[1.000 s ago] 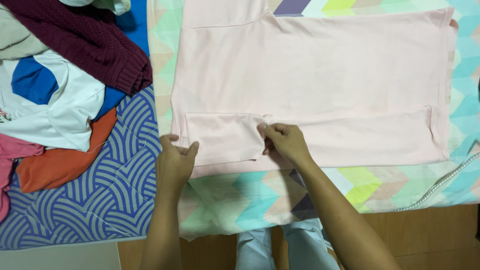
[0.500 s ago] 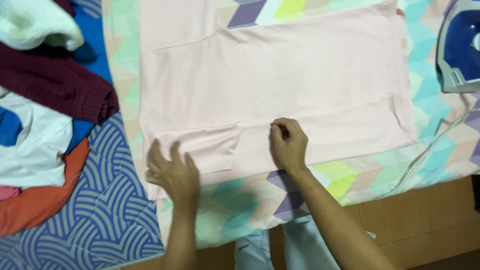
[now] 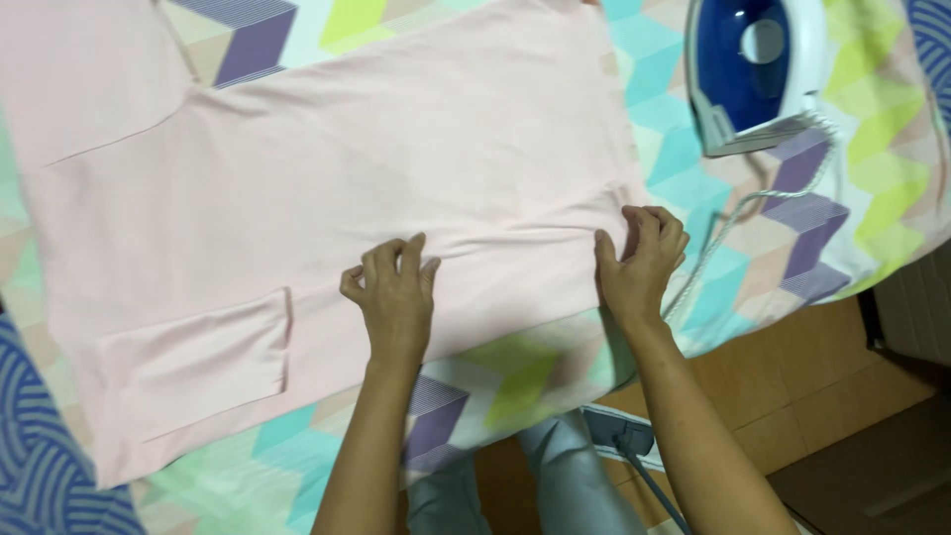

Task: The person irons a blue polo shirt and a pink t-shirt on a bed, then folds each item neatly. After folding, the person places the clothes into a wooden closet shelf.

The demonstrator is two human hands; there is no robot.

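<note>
Garment: a pale pink garment lies spread flat across the ironing surface, filling the view from 9 o'clock through the centre to about 2 o'clock.
Pocket: a patch pocket of the same pink cloth sits at 8 o'clock on the garment, its open edge toward the centre.
Left hand: the left hand rests palm down on the garment just below centre, at about 6 o'clock.
Left fingers: the fingers are curled and narrowly spaced, tips pressing into the cloth; they grip nothing that can be seen.
Right hand: the right hand lies at 4 o'clock, on the garment's right edge, well apart from the left hand.
Right fingers: the fingers are bent and close together, tips on the hem; whether cloth is pinched under them cannot be told.
Crease: a shallow fold line runs in the cloth between the two hands.
Cover: the board cover, printed with green, purple, yellow and peach cube shapes, shows below and to the right of the garment.
Iron: a blue and white iron stands on the cover at 1 o'clock, apart from the garment.
Cord: its braided cord runs down from the iron and passes just beside the right hand.
Blue cloth: a blue wave-patterned cloth lies at 8 o'clock, at the frame corner.
Floor: wooden floor shows at 5 o'clock.
</note>
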